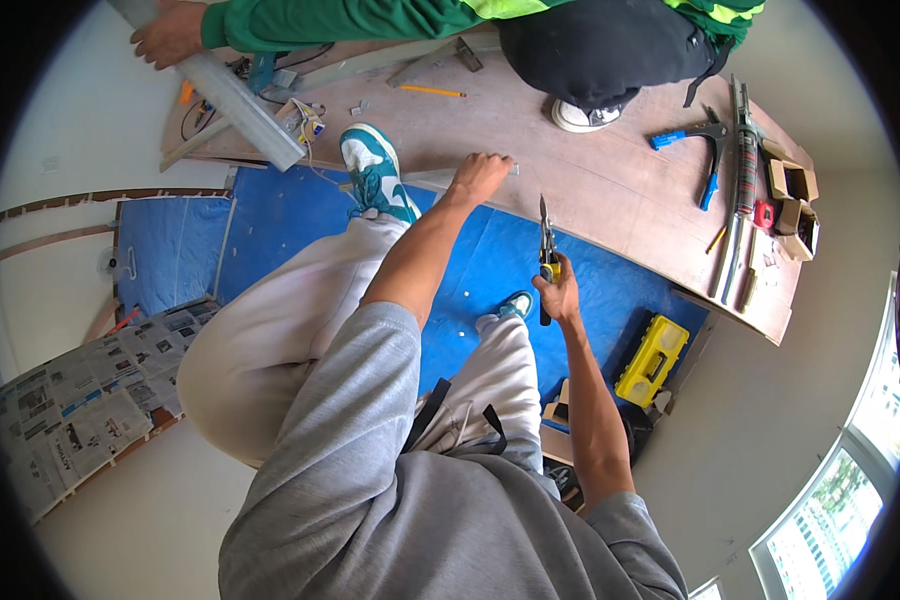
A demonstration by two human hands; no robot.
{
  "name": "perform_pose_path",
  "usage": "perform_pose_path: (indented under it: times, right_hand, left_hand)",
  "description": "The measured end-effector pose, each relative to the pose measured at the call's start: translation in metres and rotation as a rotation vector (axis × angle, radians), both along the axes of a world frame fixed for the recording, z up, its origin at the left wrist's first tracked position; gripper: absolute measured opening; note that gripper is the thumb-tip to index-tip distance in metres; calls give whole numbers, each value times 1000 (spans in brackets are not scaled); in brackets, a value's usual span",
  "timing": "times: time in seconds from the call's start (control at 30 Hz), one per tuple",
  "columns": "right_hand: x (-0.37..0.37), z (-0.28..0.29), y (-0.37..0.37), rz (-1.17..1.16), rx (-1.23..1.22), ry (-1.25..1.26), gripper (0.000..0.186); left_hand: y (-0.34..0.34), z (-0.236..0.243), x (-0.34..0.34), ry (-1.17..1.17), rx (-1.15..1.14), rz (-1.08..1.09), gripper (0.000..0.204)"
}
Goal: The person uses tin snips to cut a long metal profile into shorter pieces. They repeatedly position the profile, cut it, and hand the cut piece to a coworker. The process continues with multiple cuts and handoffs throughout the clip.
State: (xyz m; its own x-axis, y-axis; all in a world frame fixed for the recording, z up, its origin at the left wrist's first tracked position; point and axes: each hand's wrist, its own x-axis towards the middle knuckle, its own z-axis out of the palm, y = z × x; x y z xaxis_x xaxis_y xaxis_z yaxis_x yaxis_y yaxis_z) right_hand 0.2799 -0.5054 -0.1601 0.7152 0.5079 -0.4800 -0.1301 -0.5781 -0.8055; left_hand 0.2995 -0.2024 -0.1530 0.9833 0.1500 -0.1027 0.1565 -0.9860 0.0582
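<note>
Yellow-and-black handles filled the right hand point(560, 290) of a person in a grey shirt, whose fingers were wrapped around a pair of snips point(547, 240), its blades pointing away over blue sheeting point(490, 250), just short of a wooden board point(610, 190). Whether those blades were parted could not be told. The left hand point(483, 178) was at a narrow metal strip point(431, 178) along the board's near edge, its fingers curled close together; whether they were clamped on the metal could not be told from above. One teal-and-white sneaker point(380, 165) rested beside the strip's left end. Across the board, a co-worker in a green sleeve point(340, 25) had a hand point(167, 35) on a wide metal channel point(240, 110) at upper left, while a black-and-white shoe point(585, 117) stood on the wood. A hammer point(467, 55) and a yellow pencil point(433, 91) lay between them. To the right were a blue-handled tool point(710, 140), a red tape measure point(763, 213) and small cardboard boxes point(793, 180); below them, on the floor, sat a yellow toolbox point(652, 360).
</note>
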Motion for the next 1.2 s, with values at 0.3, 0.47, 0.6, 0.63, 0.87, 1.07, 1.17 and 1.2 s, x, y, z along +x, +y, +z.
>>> perform_pose_path:
  times: [0.3, 0.47, 0.6, 0.63, 0.87, 1.07, 1.17, 1.2]
  right_hand:
    - [-31, 7, 21, -98, 68, 105, 79]
    - [-21, 7, 35, -55, 32, 220, 85]
    - [-23, 4, 45, -79, -36, 257, 86]
    - [-26, 5, 46, -79, 15, 268, 85]
    - [-29, 10, 63, -85, 95, 212, 79]
    - [-18, 3, 73, -53, 96, 172, 80]
    - [-20, 6, 69, -49, 72, 256, 82]
    - [-20, 7, 68, -60, 96, 255, 83]
  left_hand:
    - [0, -9, 3, 57, -53, 25, 18]
    - [-4, -15, 5, 71, -45, 29, 18]
    - [-3, -19, 4, 68, -70, 18, 18]
    - [-3, -20, 3, 74, -74, 22, 18]
    - [1, -18, 4, 99, -98, 28, 19]
    - [2, -20, 4, 60, -122, 65, 19]
    - [-3, -21, -3, 55, -132, 78, 19]
    - [-2, -21, -4, 44, -133, 76, 19]
